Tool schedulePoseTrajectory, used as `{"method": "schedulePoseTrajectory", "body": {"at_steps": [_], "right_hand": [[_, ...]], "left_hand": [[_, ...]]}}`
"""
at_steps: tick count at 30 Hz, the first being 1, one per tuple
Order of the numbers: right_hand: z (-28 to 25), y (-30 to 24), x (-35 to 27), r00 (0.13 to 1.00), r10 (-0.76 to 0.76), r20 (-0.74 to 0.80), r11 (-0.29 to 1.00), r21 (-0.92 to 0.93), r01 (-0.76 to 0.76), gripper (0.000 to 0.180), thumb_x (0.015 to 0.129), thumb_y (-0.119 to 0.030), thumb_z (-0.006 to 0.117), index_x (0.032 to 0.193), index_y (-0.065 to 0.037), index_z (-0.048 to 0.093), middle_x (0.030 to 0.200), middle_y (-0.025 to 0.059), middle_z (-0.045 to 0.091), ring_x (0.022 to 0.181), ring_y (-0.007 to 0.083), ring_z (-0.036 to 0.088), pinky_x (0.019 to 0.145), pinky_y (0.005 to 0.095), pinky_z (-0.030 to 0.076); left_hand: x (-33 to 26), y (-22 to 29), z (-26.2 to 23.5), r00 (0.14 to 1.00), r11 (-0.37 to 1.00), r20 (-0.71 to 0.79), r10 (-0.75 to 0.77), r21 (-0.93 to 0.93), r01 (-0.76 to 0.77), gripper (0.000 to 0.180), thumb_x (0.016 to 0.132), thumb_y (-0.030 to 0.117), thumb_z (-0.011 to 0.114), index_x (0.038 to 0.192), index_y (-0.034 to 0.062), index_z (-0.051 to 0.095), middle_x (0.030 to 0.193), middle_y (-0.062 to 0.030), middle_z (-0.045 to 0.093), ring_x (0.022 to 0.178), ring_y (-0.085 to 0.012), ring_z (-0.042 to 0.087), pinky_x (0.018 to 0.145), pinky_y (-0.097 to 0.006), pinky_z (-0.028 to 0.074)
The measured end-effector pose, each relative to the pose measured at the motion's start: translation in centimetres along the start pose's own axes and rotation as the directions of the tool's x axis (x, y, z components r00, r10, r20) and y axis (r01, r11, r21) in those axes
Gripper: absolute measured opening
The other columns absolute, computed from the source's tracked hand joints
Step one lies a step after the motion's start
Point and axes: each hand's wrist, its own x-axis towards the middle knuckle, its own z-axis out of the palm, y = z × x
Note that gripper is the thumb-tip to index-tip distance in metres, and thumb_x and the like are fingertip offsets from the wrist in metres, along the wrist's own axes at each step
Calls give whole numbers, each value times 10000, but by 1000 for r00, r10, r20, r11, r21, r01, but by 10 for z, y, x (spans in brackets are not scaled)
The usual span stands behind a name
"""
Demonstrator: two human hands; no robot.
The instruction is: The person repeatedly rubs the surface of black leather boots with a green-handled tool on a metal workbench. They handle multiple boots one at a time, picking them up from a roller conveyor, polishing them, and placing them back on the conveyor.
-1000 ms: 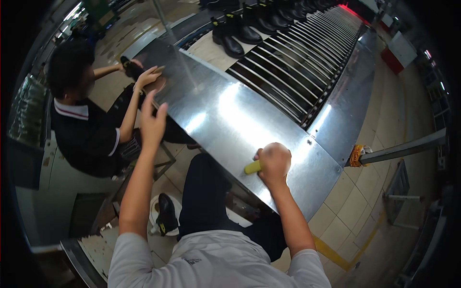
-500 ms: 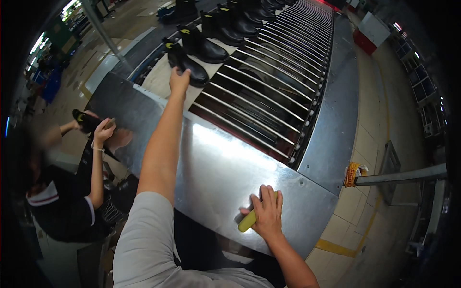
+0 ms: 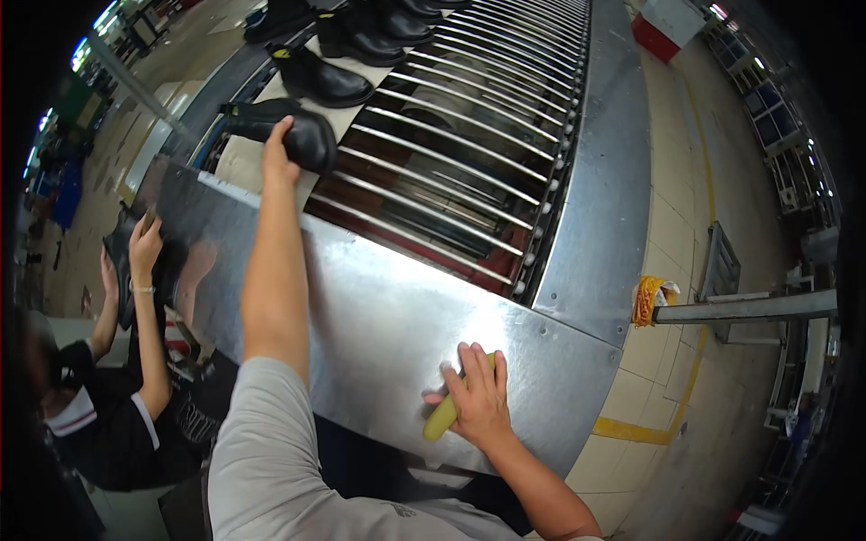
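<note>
from where i watched, the left hand [image 3: 277, 149] was stretched far forward, its fingers curled over the rounded back of a glossy black leather ankle boot [image 3: 290, 132], gripping it where it lay on its side on a pale flat strip beside the roller conveyor of thin steel rods [image 3: 469, 135]. the boot sat at the near left corner of that bed, its smooth upper shining and its sole turned toward the left. the sleeve on that arm was plain light grey cloth. the right hand [image 3: 478, 397] lay flat with fingers spread loosely, palm pressed down on a short yellow-green cylindrical stick [image 3: 442, 417], whose lower end poked out under the thumb side; both rested on the broad brushed sheet-metal table [image 3: 361, 307], dull silver with soft glare and faint scratches, close to its near edge. further up the pale strip, more black boots [image 3: 325, 79] of the same shiny make stood upright in a row, well apart from the right hand. at the left, another person's hands [image 3: 142, 248] held a dark shoe-like piece [image 3: 119, 243] against the table's left end; i could not tell exactly what it was. to the right, the tiled beige floor [image 3: 672, 243] carried a painted yellow line, and a grey metal bar [image 3: 749, 308] ended in a bunched yellow rag.
</note>
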Motion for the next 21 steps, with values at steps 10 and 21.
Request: {"method": "schedulePoseTrajectory", "body": {"at_steps": [10, 21], "right_hand": [[15, 22, -17, 933, 50, -356, 989, 148, 3, 459, 891, -323, 785, 1174, 8, 639, 1338, 252, 602, 1315, 461, 526, 1130, 594, 350], [-16, 30, -12, 733, 638, -236, 423, 903, -77, 324, 1029, -345, 661, 1090, -29, 690, 1050, 94, 717, 953, 179, 669, 915, 333, 527]], "left_hand": [[-405, -45, 3, 966, 978, 250, -73, -173, 119, 645, 1000, 454, 619, 1422, -25, 531, 1289, -166, 676, 1127, -299, 688, 1022, -424, 540], [-534, -106, 3, 935, 799, 277, 221, 499, -336, 296, 926, 234, 766, 1001, -48, 716, 916, -92, 745, 829, -177, 682, 770, -330, 526]]}}
